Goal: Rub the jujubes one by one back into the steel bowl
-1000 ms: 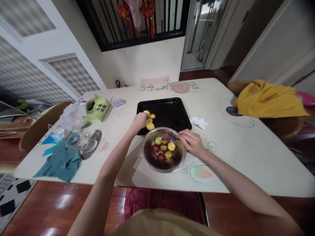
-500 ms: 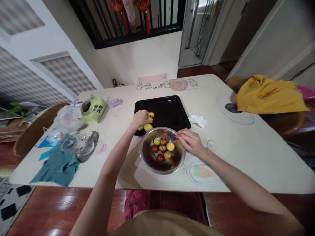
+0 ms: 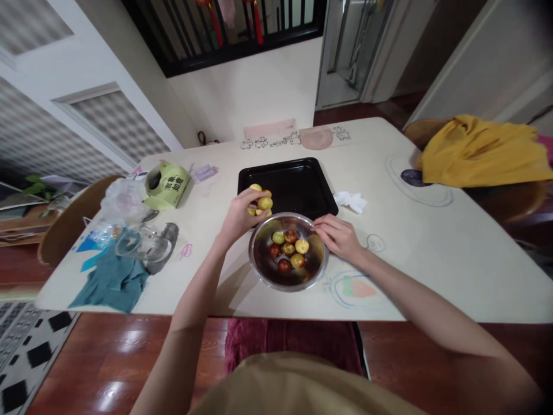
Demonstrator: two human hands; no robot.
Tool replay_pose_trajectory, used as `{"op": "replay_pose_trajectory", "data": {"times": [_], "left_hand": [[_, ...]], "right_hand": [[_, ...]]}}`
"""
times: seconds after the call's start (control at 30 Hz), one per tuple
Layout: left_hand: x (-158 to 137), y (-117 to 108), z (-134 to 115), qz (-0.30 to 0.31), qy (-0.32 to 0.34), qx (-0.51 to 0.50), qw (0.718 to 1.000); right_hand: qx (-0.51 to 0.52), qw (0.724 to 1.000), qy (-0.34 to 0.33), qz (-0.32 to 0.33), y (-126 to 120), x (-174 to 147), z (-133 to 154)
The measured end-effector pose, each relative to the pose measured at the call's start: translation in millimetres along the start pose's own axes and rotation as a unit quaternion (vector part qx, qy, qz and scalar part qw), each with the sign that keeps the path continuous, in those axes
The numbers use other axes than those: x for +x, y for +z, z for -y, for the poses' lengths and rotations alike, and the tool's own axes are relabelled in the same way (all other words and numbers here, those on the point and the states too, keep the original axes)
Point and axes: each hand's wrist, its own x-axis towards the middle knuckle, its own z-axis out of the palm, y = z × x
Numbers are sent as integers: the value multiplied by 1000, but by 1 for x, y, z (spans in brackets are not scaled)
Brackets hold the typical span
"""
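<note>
My left hand (image 3: 240,215) is closed around a small round yellow fruit (image 3: 265,203), just above the left side of a black baking tray (image 3: 298,184). More yellow fruits (image 3: 256,188) sit around its fingertips in the tray, partly hidden by the hand. In front of the tray stands a round metal bowl (image 3: 288,283). Several small fruits lie inside it: dark red ones (image 3: 284,266), yellow ones (image 3: 302,246) and a greenish one (image 3: 279,237). My right hand (image 3: 339,237) pinches the bowl's rim on the right.
Left on the table are a green carton (image 3: 167,184), a plastic bag (image 3: 123,199), a clear glass jug (image 3: 142,243) and a teal cloth (image 3: 110,282). A crumpled white tissue (image 3: 351,202) lies right of the tray. Yellow cloth (image 3: 484,153) drapes a chair on the right.
My left hand has lifted slightly and turned, now with a yellow fruit showing in its fingers. The right hand stays on the bowl's rim. The camera view has shifted a little.
</note>
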Motion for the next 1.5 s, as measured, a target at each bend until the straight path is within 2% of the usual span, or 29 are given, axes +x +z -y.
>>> {"op": "replay_pose_trajectory", "data": {"times": [0.07, 0.17, 0.33, 0.5, 0.63, 0.87, 1.2, 1.37, 1.5], "left_hand": [[-26, -6, -22, -8, 10, -22, 1000], [-61, -8, -46, 17, -12, -59, 998], [-94, 6, -52, 81, -36, -13, 996], [-95, 16, -50, 161, -76, 107, 978], [-91, 18, -56, 198, -90, 152, 964], [-92, 23, -64, 201, -122, 191, 953], [-86, 29, -73, 226, -162, 279, 919], [-88, 29, -71, 218, -157, 261, 927], [-94, 25, -62, 189, -125, 205, 952]], "right_hand": [[1, 1000, 8, -1, 0, -1, -1], [4, 1000, 12, -4, 1, -1, -1], [-1, 1000, 1, -8, 1, 1, 0], [-8, 1000, -10, -12, 1, 2, -1], [-8, 1000, -11, -6, 2, 2, -2], [-13, 1000, -17, -5, 1, 3, -2], [-18, 1000, -22, -11, 2, 5, -1], [-19, 1000, -21, -11, 2, 4, -1], [-17, 1000, -23, -10, 2, 3, -2]]}}
